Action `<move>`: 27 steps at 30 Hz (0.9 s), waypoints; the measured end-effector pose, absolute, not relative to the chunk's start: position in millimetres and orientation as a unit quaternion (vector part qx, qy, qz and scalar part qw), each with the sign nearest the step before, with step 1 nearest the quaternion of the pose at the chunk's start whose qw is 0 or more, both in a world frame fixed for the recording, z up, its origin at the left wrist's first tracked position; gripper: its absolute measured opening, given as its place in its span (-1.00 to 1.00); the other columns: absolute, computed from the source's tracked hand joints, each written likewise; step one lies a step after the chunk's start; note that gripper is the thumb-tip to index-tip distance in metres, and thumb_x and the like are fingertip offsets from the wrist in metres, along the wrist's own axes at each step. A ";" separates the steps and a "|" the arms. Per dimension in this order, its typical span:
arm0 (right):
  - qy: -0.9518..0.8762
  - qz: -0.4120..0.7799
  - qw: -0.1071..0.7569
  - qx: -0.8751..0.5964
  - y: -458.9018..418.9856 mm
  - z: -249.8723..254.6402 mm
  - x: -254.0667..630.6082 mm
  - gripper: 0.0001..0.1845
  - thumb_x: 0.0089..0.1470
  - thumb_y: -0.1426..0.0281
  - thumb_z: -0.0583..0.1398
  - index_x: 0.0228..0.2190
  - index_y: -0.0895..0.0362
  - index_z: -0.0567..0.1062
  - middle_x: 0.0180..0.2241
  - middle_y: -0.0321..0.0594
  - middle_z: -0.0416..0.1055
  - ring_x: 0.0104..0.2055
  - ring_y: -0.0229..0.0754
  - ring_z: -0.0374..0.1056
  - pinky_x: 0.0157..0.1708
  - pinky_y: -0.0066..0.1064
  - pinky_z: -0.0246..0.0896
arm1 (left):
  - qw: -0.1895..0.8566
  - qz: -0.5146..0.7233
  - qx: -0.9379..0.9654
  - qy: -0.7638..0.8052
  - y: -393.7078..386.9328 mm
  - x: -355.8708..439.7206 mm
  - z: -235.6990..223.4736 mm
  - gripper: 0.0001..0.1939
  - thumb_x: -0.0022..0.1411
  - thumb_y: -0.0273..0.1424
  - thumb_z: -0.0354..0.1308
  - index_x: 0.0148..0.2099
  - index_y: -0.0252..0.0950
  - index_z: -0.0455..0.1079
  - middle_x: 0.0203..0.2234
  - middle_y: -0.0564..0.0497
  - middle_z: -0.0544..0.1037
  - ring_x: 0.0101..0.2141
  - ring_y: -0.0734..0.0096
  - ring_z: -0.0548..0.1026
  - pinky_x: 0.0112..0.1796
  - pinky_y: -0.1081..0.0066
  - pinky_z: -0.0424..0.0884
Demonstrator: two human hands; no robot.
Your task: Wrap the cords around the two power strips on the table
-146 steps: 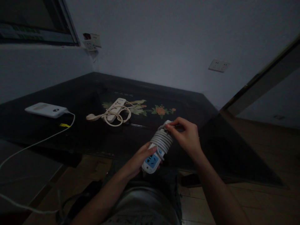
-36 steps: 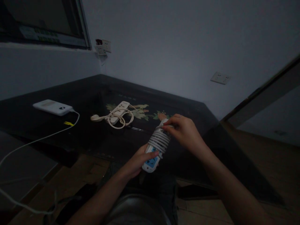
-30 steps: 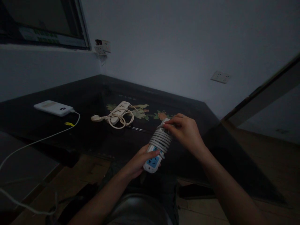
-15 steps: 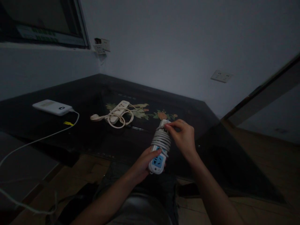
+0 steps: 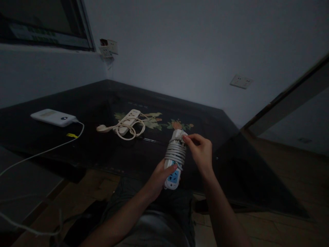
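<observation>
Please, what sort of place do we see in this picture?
It looks like a room indoors, probably in a home, though an office is possible. A dark table with a flower pattern stands by plain walls, a wall socket is mounted behind it, and a window is at the left.

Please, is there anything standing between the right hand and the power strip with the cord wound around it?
Nothing visible stands between them: the right hand has its fingertips at the upper end of the wrapped power strip, which the left hand holds lower down.
</observation>
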State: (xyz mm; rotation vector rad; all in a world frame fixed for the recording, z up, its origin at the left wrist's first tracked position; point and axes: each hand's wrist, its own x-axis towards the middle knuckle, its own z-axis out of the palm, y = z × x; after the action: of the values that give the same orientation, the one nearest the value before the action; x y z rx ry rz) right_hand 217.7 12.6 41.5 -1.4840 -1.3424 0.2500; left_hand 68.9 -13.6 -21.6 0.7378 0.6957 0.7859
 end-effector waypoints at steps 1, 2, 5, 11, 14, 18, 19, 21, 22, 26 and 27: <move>-0.561 0.099 0.534 -0.625 12.2 40.4 217.4 -0.76 -0.02 0.24 0.24 -0.53 0.16 0.55 -0.52 -0.22 0.49 -0.42 -0.15 0.38 -0.40 -0.37 0.20 | 0.800 0.367 0.345 0.326 -13.7 69.1 -22.3 -0.42 -0.07 -0.14 0.35 -0.09 -0.36 0.28 -0.50 0.06 0.49 -0.56 0.46 0.45 -0.51 0.47 0.35; -0.561 0.093 0.534 -0.626 11.8 39.4 216.8 -0.77 -0.01 0.24 0.24 -0.53 0.15 0.55 -0.52 -0.22 0.49 -0.41 -0.14 0.38 -0.39 -0.36 0.20 | 0.799 0.367 0.346 0.327 -13.7 69.2 -22.7 -0.43 -0.06 -0.15 0.35 -0.08 -0.36 0.28 -0.50 0.06 0.49 -0.56 0.46 0.45 -0.50 0.47 0.35; -0.570 0.083 0.536 -0.617 9.7 37.3 214.0 -0.80 0.01 0.27 0.24 -0.52 0.14 0.55 -0.50 -0.23 0.48 -0.39 -0.14 0.38 -0.35 -0.34 0.20 | 0.792 0.373 0.354 0.328 -13.2 68.4 -22.6 -0.43 -0.03 -0.17 0.34 -0.04 -0.35 0.28 -0.46 0.04 0.51 -0.53 0.45 0.46 -0.45 0.45 0.36; -0.637 0.017 0.532 -0.558 -1.7 35.1 210.0 -0.85 0.09 0.38 0.20 -0.47 0.12 0.54 -0.48 -0.25 0.47 -0.35 -0.16 0.35 -0.29 -0.34 0.19 | 0.782 0.388 0.383 0.301 -7.3 64.0 -18.3 -0.35 0.00 -0.25 0.34 0.10 -0.32 0.23 -0.26 -0.06 0.53 -0.35 0.37 0.50 -0.26 0.38 0.38; -0.647 0.013 0.520 -0.558 -5.7 34.8 215.9 -0.86 0.11 0.41 0.19 -0.44 0.12 0.54 -0.46 -0.24 0.47 -0.34 -0.16 0.34 -0.28 -0.32 0.19 | 0.766 0.396 0.414 0.291 -2.4 62.1 -19.9 -0.25 -0.01 -0.25 0.35 0.19 -0.28 0.15 -0.09 -0.12 0.49 -0.17 0.26 0.49 -0.15 0.33 0.37; -0.662 0.039 0.494 -0.562 -7.0 38.1 225.1 -0.90 0.11 0.40 0.20 -0.40 0.12 0.54 -0.38 -0.20 0.49 -0.27 -0.13 0.38 -0.21 -0.27 0.23 | 0.739 0.393 0.469 0.281 2.9 61.4 -27.7 -0.16 0.03 -0.25 0.32 0.28 -0.21 0.02 0.08 -0.16 0.38 0.00 0.14 0.41 0.00 0.23 0.31; -0.669 0.041 0.486 -0.562 -7.4 39.2 225.4 -0.90 0.11 0.41 0.19 -0.39 0.12 0.54 -0.34 -0.19 0.49 -0.24 -0.12 0.38 -0.18 -0.26 0.24 | 0.731 0.396 0.481 0.277 3.5 61.5 -29.6 -0.14 0.03 -0.26 0.32 0.29 -0.22 0.00 0.11 -0.18 0.36 0.04 0.11 0.39 0.03 0.21 0.28; -0.681 0.038 0.465 -0.565 -8.7 41.0 222.7 -0.88 0.11 0.41 0.18 -0.34 0.11 0.55 -0.29 -0.17 0.46 -0.19 -0.10 0.38 -0.15 -0.24 0.25 | 0.714 0.404 0.504 0.270 3.5 61.7 -31.9 -0.15 0.04 -0.28 0.30 0.30 -0.25 -0.02 0.16 -0.20 0.30 0.10 0.09 0.33 0.08 0.20 0.22; -0.684 0.032 0.454 -0.570 -9.5 41.4 220.0 -0.87 0.11 0.41 0.18 -0.31 0.10 0.55 -0.28 -0.16 0.45 -0.18 -0.10 0.37 -0.15 -0.24 0.25 | 0.705 0.407 0.514 0.271 2.9 61.6 -32.2 -0.16 0.05 -0.30 0.30 0.30 -0.27 -0.02 0.18 -0.20 0.28 0.13 0.10 0.30 0.11 0.21 0.18; -0.686 -0.001 0.419 -0.595 -11.1 38.5 208.4 -0.82 0.12 0.39 0.18 -0.23 0.07 0.56 -0.29 -0.16 0.38 -0.21 -0.08 0.34 -0.20 -0.25 0.27 | 0.672 0.407 0.543 0.296 -1.0 59.8 -30.5 -0.21 0.09 -0.38 0.26 0.30 -0.29 -0.02 0.20 -0.18 0.26 0.17 0.17 0.26 0.14 0.29 0.14; -0.687 -0.009 0.415 -0.596 -11.0 37.3 206.8 -0.81 0.13 0.39 0.17 -0.23 0.07 0.57 -0.31 -0.16 0.37 -0.22 -0.09 0.33 -0.22 -0.26 0.26 | 0.669 0.404 0.545 0.303 -1.8 59.1 -30.2 -0.20 0.10 -0.38 0.25 0.31 -0.28 -0.03 0.20 -0.17 0.27 0.16 0.18 0.27 0.13 0.30 0.15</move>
State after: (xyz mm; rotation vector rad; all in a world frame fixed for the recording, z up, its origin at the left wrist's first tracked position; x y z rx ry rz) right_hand 206.8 -11.0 37.3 -1.4981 -1.7269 -0.0223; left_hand 59.1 -1.8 -30.2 1.2295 0.6831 0.9100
